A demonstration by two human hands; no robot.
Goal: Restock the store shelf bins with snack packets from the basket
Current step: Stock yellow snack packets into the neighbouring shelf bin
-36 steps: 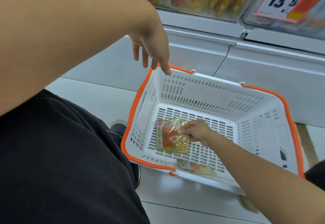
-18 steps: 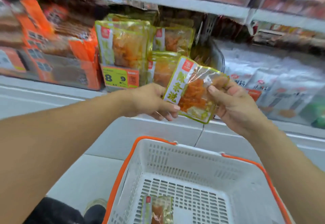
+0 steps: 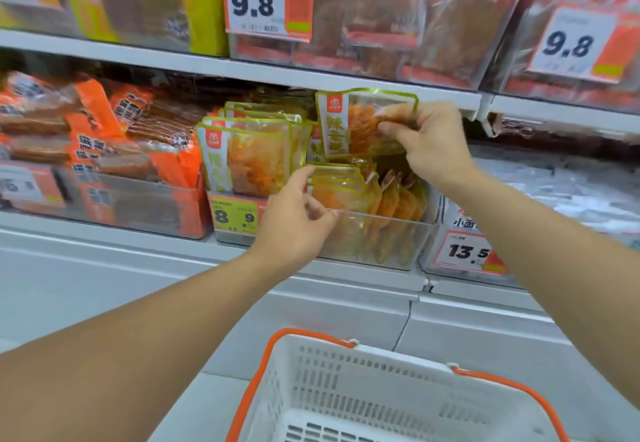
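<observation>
Above bin (image 3: 381,233), right hand (image 3: 429,143) pinches packet (image 3: 349,122) (upright).

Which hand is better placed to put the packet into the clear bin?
Right. The right hand already pinches the packet just above the clear bin; the left hand only holds back the packets standing inside.

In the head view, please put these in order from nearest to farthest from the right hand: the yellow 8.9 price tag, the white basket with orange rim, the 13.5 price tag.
From the right hand:
1. The white-and-orange 13.5 price tag, below it on the right.
2. The yellow 8.9 price tag, lower left, beside the left hand.
3. The white plastic basket with orange rim, at the bottom.
</observation>
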